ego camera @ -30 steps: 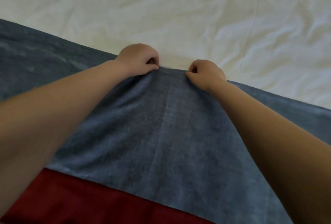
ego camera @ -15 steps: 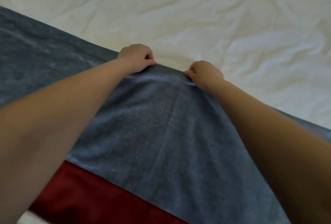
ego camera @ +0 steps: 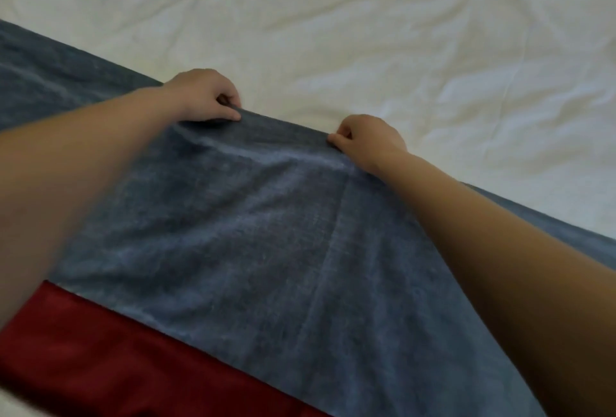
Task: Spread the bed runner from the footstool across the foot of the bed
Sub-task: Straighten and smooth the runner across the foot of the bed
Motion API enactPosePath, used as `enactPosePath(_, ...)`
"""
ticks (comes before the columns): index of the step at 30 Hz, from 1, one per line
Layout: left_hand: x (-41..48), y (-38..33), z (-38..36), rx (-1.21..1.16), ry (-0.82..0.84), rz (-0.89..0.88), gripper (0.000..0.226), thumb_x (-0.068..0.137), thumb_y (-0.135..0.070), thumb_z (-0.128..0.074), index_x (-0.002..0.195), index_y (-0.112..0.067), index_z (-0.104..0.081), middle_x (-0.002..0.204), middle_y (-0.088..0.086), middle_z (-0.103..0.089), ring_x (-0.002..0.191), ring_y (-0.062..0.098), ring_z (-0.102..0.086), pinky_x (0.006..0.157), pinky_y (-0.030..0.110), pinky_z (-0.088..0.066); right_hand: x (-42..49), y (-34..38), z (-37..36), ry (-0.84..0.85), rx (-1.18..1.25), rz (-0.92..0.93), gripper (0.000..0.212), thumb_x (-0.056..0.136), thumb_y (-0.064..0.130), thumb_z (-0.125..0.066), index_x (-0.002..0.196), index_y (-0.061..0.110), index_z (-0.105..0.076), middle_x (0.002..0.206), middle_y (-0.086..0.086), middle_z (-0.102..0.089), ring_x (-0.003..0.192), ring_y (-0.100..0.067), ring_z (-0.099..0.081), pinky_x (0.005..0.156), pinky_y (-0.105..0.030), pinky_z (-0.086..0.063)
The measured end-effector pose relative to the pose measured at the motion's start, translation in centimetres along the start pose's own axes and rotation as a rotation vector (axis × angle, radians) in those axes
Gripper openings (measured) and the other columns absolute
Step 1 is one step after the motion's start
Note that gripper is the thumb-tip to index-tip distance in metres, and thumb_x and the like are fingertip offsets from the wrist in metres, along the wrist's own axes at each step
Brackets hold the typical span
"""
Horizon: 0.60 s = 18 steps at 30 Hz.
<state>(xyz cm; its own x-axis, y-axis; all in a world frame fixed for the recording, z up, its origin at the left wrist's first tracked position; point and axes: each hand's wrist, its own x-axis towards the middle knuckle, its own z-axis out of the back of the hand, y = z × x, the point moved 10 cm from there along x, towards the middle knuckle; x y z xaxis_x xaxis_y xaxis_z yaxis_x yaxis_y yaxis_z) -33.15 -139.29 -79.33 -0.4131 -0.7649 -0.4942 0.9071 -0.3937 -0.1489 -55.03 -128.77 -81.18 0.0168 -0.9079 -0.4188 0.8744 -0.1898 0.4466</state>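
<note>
The runner's point(ego camera: 266, 233) far edge is pinched by the left hand point(ego camera: 203, 96) and right hand point(ego camera: 366, 139); beyond them the sheet point(ego camera: 366, 33) is seen.

The left hand point(ego camera: 203, 96) and the right hand point(ego camera: 368, 138) each pinch the far edge of the blue-grey bed runner point(ego camera: 233, 233), thumb and curled fingers closed on the cloth. Between the two grips the edge looks slightly raised, with soft folds running back from the fingertips. Beyond the fingers lies a wrinkled white sheet point(ego camera: 400, 49). A red band point(ego camera: 100, 366) borders the runner's near side.
</note>
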Motion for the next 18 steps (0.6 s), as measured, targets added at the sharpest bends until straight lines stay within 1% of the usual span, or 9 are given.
enactPosePath(2,0.5,0.1,0.2,-0.017,-0.072,-0.007,0.010,0.083,-0.032,-0.070,0.090,-0.025,-0.070,0.098,-0.002,-0.069,0.092,0.021,-0.059,0.078,0.034,-0.046,0.4,0.5,0.0,-0.045,-0.036,-0.016,0.032,0.095,0.038,-0.049,0.087,0.011,-0.064,0.088,-0.007,-0.066,0.083,-0.028,-0.061,0.067,-0.033,-0.043)
enactPosePath(4,0.7,0.0,0.6,-0.030,-0.170,-0.033,0.013,0.081,-0.035,-0.071,0.090,-0.026,-0.071,0.095,-0.003,-0.069,0.093,0.021,-0.060,0.076,0.032,-0.045,0.5,0.1,0.0,-0.111,-0.072,-0.071,0.027,0.095,0.038,-0.048,0.085,0.016,-0.061,0.091,-0.006,-0.064,0.088,-0.029,-0.059,0.070,-0.033,-0.038)
enactPosePath(6,0.8,0.4,0.7,-0.064,-0.216,-0.064,0.015,0.077,-0.040,-0.073,0.085,-0.027,-0.070,0.087,-0.006,-0.068,0.087,0.018,-0.061,0.073,0.030,-0.045,0.4,0.0,-0.1,-0.157,-0.109,-0.120,0.025,0.093,0.035,-0.046,0.085,0.015,-0.061,0.089,-0.007,-0.062,0.086,-0.031,-0.058,0.069,-0.032,-0.037)
enactPosePath(9,1.2,2.3,1.1,-0.146,-0.150,-0.088,0.018,0.073,-0.044,-0.076,0.076,-0.028,-0.067,0.076,-0.011,-0.064,0.076,0.012,-0.059,0.071,0.031,-0.048,0.8,0.8,-0.3,-0.159,-0.070,-0.172,0.023,0.086,0.036,-0.048,0.078,0.017,-0.058,0.083,-0.006,-0.058,0.078,-0.029,-0.054,0.067,-0.032,-0.041)
enactPosePath(12,1.6,5.0,1.3,-0.168,-0.033,-0.134,0.014,0.074,-0.039,-0.076,0.076,-0.028,-0.068,0.078,-0.011,-0.066,0.074,0.008,-0.059,0.071,0.029,-0.048,2.0,2.9,-0.8,-0.130,-0.024,-0.168,0.029,0.086,0.039,-0.050,0.068,0.018,-0.053,0.080,-0.005,-0.060,0.077,-0.028,-0.055,0.065,-0.031,-0.040)
enactPosePath(15,1.8,8.1,1.6,-0.164,0.052,-0.156,0.012,0.075,-0.033,-0.078,0.079,-0.026,-0.070,0.075,-0.014,-0.065,0.068,-0.001,-0.056,0.062,0.020,-0.042,3.6,6.3,-1.5,-0.144,0.017,-0.133,0.029,0.088,0.041,-0.051,0.073,0.017,-0.060,0.078,-0.004,-0.062,0.076,-0.026,-0.057,0.063,-0.030,-0.040)
enactPosePath(16,1.8,9.0,1.8,-0.169,0.072,-0.163,0.011,0.075,-0.032,-0.078,0.079,-0.027,-0.070,0.074,-0.015,-0.065,0.068,-0.003,-0.056,0.061,0.018,-0.041,4.3,7.8,-1.8,-0.146,0.033,-0.115,0.029,0.088,0.042,-0.051,0.074,0.018,-0.060,0.078,-0.003,-0.062,0.075,-0.025,-0.057,0.063,-0.030,-0.039)
enactPosePath(18,1.9,10.6,2.4,-0.175,0.087,-0.175,0.010,0.075,-0.032,-0.078,0.078,-0.028,-0.070,0.077,-0.013,-0.067,0.071,0.000,-0.059,0.064,0.020,-0.042,5.7,10.9,-2.7,-0.120,0.049,-0.067,0.027,0.088,0.043,-0.054,0.075,0.020,-0.059,0.076,0.001,-0.059,0.076,-0.023,-0.056,0.064,-0.029,-0.038)
